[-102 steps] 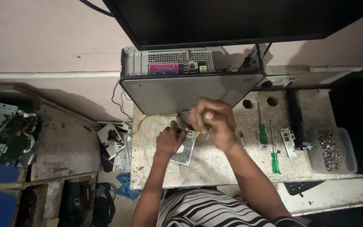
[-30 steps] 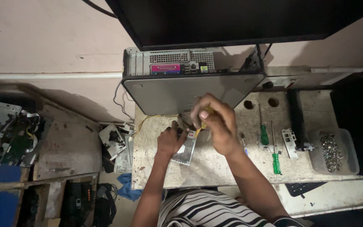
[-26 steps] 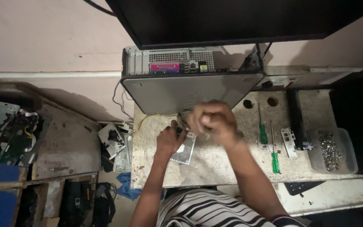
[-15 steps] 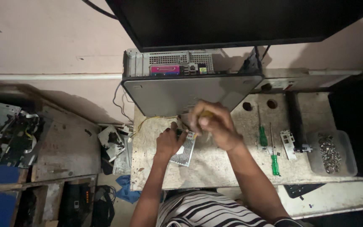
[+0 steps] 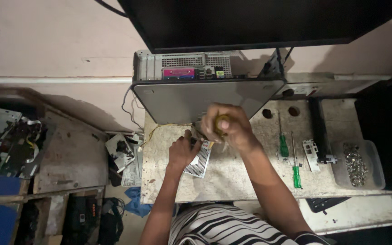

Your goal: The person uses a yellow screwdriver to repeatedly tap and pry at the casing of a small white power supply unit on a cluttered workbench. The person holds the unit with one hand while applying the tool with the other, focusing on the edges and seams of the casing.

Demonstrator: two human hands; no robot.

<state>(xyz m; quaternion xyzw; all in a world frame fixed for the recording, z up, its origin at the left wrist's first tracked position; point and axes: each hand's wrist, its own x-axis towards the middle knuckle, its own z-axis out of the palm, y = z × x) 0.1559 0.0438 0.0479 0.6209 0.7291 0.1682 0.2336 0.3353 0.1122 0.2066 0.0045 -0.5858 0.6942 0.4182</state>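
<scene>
Rightmost on the worktable (image 5: 232, 181) sat a clear plastic tub (image 5: 372, 156) heaped with screws (image 5: 355, 163). Left of it, the left hand (image 5: 181, 153) pressed the perforated metal box (image 5: 199, 159); the right hand (image 5: 227, 129) gripped a yellow-handled screwdriver (image 5: 220, 123) above it.

view: head, single | position: above the worktable (image 5: 232, 177), looking steeply down | distance: arm's length, both forearms seen from the bottom edge | far edge: wall and monitor (image 5: 259, 20)
</scene>
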